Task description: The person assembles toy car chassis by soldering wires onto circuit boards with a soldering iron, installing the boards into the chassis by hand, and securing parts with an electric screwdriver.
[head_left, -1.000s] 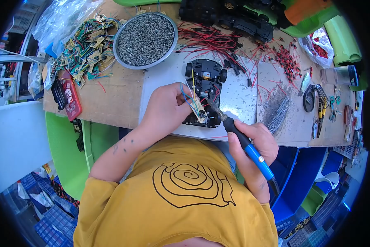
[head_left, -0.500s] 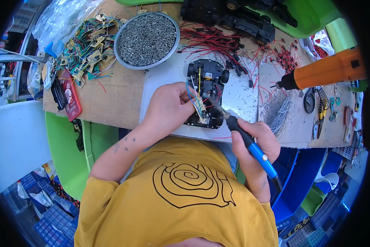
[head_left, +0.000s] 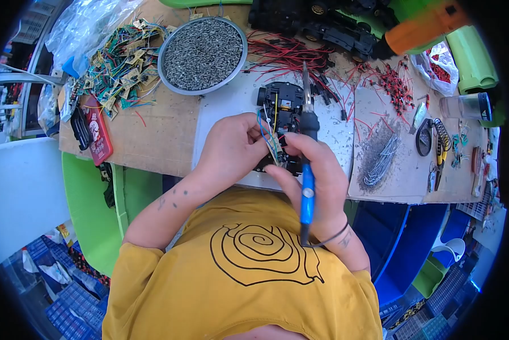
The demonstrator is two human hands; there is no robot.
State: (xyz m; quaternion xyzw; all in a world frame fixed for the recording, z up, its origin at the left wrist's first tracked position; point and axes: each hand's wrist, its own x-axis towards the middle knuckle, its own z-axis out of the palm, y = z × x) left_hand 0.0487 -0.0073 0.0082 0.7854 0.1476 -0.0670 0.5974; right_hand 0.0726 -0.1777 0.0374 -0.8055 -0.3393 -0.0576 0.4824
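A black toy car chassis [head_left: 281, 105] lies on the white board, its wheels to the sides. My left hand [head_left: 234, 146] is closed, pinching a small circuit board [head_left: 274, 148] with blue, white and yellow wires over the near end of the chassis. My right hand [head_left: 322, 173] is wrapped round a blue and black soldering iron [head_left: 307, 192], whose metal tip points away from me, up past the chassis. The thumb and forefinger of that hand reach to the right side of the circuit board; whether they touch it I cannot tell.
A bowl of screws [head_left: 202, 54] stands beyond my left hand, beside a heap of wired circuit boards [head_left: 124, 68]. Red wires [head_left: 288, 51] and more black chassis [head_left: 345, 34] lie at the back. An orange electric screwdriver [head_left: 424, 29] hangs at upper right. Solder wire [head_left: 382, 161] lies right.
My right hand has moved left to the circuit board, and the soldering iron's tip has swung from the board to point away. The orange screwdriver has shifted up and back. My left hand stays put.
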